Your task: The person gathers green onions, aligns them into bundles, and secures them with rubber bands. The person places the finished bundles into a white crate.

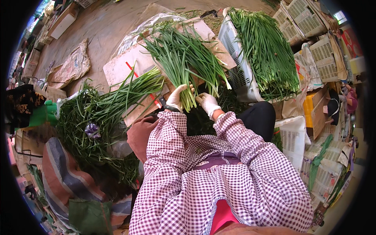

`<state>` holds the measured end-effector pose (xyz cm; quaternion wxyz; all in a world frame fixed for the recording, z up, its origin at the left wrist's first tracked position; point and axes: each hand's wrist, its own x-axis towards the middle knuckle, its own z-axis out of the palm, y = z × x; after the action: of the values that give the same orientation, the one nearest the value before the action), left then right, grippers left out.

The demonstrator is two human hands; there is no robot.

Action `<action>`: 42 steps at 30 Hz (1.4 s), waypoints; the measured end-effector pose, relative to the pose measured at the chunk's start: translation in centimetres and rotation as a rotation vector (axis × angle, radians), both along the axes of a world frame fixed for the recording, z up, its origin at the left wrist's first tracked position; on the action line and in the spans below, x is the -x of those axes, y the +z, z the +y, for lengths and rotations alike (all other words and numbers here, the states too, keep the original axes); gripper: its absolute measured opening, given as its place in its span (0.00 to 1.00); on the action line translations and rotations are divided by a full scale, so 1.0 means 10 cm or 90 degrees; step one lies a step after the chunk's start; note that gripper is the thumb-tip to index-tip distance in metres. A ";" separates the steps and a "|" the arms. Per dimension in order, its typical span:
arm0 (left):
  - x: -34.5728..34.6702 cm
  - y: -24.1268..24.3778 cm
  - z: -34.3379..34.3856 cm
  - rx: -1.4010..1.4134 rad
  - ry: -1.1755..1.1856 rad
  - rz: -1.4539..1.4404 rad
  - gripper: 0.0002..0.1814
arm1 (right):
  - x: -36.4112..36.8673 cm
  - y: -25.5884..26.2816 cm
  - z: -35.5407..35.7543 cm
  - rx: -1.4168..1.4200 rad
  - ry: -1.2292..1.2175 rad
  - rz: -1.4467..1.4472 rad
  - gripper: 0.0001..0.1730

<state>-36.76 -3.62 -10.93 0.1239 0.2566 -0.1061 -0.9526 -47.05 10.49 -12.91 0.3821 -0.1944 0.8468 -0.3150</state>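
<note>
My left hand (pixel 177 97), in a white glove, is closed around the pale stem ends of a bunch of Chinese chives (pixel 173 63). The green leaves of the bunch fan away over a pale board (pixel 117 69). Close beside the stem ends is my gloved right hand (pixel 209 103), its fingers bent in. Whether it pinches a stem, I cannot tell. More loose chives (pixel 207 60) lie on the board to the right. To the left rests another bunch (pixel 147 80), near a red strip (pixel 131 69) and a dark handle (pixel 162 101), apparently a knife's.
A white plastic crate (pixel 227 35) heaped with chives stands at the right. At left is a pile of loose green leaves (pixel 79 114), with a striped sack (pixel 67 173) below it. Stacked crates (pixel 324 57) line the far right. A crumpled sack (pixel 72 66) lies on the floor.
</note>
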 end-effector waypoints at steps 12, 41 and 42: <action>0.00 0.01 0.06 0.159 0.001 -0.193 0.11 | -0.04 0.41 0.21 0.278 -0.077 -0.370 0.15; 0.04 -0.33 0.21 0.067 -0.078 -0.099 0.10 | 0.19 0.24 -0.05 0.256 -0.166 -0.191 0.12; 0.05 -0.32 0.23 0.085 -0.088 -0.085 0.09 | 0.18 0.19 -0.06 0.259 -0.175 -0.159 0.11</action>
<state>-37.26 -1.36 -14.11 0.0674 0.3029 -0.1945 -0.9305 -48.82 9.92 -10.99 0.3906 -0.1102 0.7308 -0.5488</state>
